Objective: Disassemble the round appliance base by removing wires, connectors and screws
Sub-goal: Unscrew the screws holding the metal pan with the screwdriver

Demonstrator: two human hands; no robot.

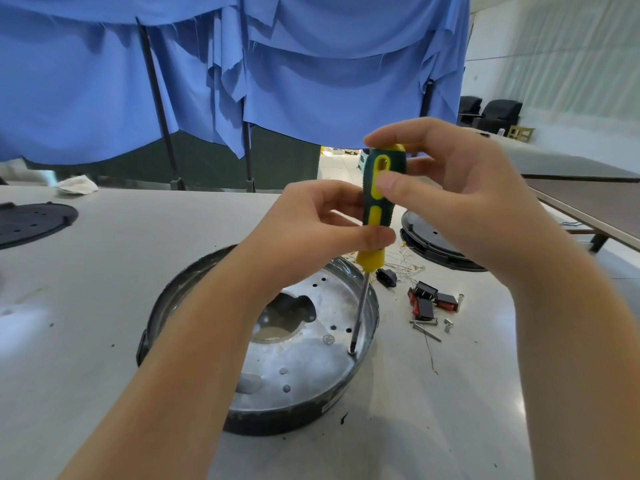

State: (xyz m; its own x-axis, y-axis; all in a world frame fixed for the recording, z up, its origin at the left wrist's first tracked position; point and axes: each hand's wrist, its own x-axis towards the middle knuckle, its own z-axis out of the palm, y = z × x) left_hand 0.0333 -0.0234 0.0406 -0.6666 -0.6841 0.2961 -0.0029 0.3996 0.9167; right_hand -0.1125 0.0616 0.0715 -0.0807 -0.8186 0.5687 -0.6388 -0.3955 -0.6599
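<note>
Base (311, 386) lies below both hands gripping the screwdriver (375, 209).

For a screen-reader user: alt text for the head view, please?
Both hands, left hand and right hand, grip a green-and-yellow screwdriver, its tip on a screw inside the round appliance base. Removed switches lie beside it.

Dull scuffed metal base (301, 358) w/ glossy black rim, rubbery-plastic screwdriver (377, 202) grip, shiny steel shaft.
</note>
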